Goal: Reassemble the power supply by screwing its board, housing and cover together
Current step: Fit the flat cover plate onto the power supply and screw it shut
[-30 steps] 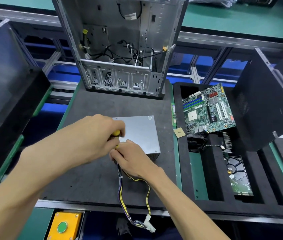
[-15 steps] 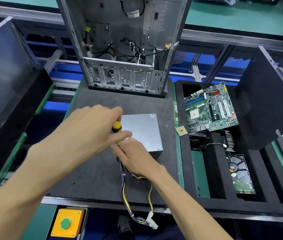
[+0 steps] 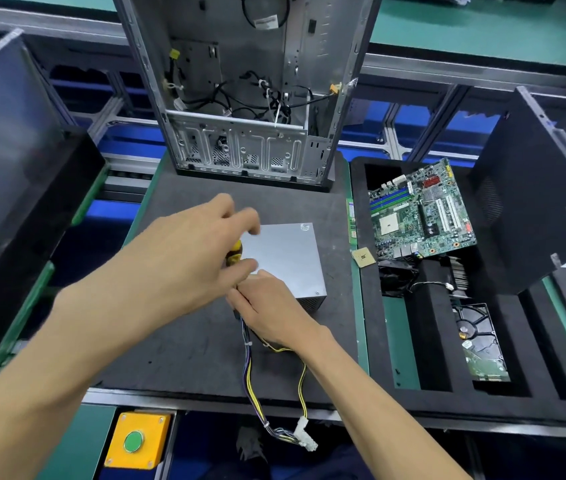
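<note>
Between the two hands, a yellow-and-black screwdriver handle [image 3: 234, 253] is gripped by the left hand [image 3: 184, 261], its fingers and thumb curled round the handle above the near left corner of the power supply [image 3: 283, 259]. The right hand [image 3: 267, 308] is laid against the same near edge just below the left one, its fingers bent where the cable bundle [image 3: 250, 372] leaves the housing; what is pinched there cannot be told. The power supply, a boxy unit with a smooth, matt grey sheet-metal cover, is seen lying flat on the dark foam mat of the desk [image 3: 188, 351], with a perforated side wall facing the viewer. Yellow, black and purple wires are trailed from it, under the right wrist, to white plastic connectors [image 3: 304, 434] hanging past the desk's front edge. Beyond the hands, an open, bare-metal computer case [image 3: 247, 98] stands upright. Right of the right hand, a green motherboard [image 3: 420, 216] is propped in a black foam tray [image 3: 427, 341].
</note>
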`<state>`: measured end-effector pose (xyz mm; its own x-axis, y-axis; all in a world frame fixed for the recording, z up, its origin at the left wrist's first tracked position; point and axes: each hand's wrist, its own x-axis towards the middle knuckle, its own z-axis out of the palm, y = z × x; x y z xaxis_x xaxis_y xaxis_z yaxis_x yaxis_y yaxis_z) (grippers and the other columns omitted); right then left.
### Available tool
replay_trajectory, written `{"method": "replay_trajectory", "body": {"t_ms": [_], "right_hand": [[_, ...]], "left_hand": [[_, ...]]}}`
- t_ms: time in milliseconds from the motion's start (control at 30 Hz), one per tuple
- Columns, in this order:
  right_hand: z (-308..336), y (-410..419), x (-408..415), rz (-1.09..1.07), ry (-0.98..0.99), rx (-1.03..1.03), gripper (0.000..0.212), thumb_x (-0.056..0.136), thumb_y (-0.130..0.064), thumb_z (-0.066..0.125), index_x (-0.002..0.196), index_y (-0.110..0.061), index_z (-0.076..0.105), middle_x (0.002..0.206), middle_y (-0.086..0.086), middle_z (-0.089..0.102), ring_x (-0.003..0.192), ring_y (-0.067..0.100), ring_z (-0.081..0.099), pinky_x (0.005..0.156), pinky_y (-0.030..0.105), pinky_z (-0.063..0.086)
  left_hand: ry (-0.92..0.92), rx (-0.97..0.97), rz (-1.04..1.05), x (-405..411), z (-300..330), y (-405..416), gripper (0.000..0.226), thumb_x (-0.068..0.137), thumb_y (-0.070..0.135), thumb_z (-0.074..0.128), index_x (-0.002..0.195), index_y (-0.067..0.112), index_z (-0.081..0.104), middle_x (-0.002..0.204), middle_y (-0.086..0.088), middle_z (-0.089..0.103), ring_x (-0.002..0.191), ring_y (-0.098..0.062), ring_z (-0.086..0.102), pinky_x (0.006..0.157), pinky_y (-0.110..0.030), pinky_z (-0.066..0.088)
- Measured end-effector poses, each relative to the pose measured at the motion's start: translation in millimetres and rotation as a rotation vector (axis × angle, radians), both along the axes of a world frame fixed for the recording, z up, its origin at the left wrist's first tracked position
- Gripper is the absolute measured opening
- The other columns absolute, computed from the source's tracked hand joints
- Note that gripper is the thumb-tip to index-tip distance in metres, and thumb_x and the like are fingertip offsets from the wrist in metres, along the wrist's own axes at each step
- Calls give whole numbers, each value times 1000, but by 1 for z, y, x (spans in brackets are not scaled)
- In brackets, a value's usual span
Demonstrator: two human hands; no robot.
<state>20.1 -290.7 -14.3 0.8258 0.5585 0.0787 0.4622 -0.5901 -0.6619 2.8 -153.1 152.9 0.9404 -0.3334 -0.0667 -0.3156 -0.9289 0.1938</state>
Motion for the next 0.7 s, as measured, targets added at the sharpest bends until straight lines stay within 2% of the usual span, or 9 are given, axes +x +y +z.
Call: {"method": "replay_trajectory", "body": {"t_ms": [67,167,233,300,367,433,500,600,700], "right_hand": [[-1,0,0,2,11,-15,42,108,-37,32,68,-26,33,64,5,48,67,29,41,67,41,32],[0,-1,0,4,10,-30,43,109,-34,33,68,-20,38,64,6,48,65,28,39,67,39,30],[0,-2,1,17,3,-32,41,108,-32,34,69,-22,35,65,8,50,67,30,42,67,38,28],[0,-2,-1,20,4,-35,41,110,-31,35,70,-22,36,65,6,49,68,31,44,66,37,25],[0,-2,-1,19,7,-32,44,110,-32,35,70,-16,42,63,4,47,67,29,43,66,37,24],[0,-2,0,20,9,-26,48,109,-36,30,71,-12,46,63,6,49,67,29,43,67,37,27],[1,-2,0,32,-14,-22,48,106,-40,24,71,-13,44,63,6,49,66,27,42,67,37,28],[-1,-1,0,38,-25,-18,44,109,-32,32,69,-15,41,59,2,45,63,24,38,69,38,30],[-3,0,1,31,-11,-24,43,110,-29,35,70,-15,42,60,3,48,63,25,40,72,39,35]], "left_hand": [[-13,72,77,2,-2,1,21,95,50,53,99,29,50,91,9,56,83,-21,59,69,-35,48],[64,-34,-23,4,-2,2,7,96,28,56,102,31,57,98,12,55,83,-15,58,73,-34,48],[26,-13,-13,2,-3,2,12,95,39,58,105,33,55,101,12,54,82,-16,57,71,-34,47],[-10,46,63,2,-2,1,21,93,50,58,98,30,53,90,9,59,80,-21,58,68,-35,47],[21,0,21,6,-6,4,6,95,35,59,97,30,57,90,9,60,78,-17,59,69,-33,47],[102,-92,-70,5,-5,6,17,94,16,58,101,31,60,100,11,54,80,-9,59,69,-28,45],[112,-140,-116,5,-4,7,24,92,12,60,106,31,61,104,13,50,85,-10,60,72,-27,45],[-14,-41,-10,6,-5,3,6,92,34,61,97,31,60,85,12,49,82,-18,58,64,-31,39],[-181,169,145,8,-8,-3,31,94,59,47,81,31,52,61,8,44,68,-24,53,52,-30,25]]}}
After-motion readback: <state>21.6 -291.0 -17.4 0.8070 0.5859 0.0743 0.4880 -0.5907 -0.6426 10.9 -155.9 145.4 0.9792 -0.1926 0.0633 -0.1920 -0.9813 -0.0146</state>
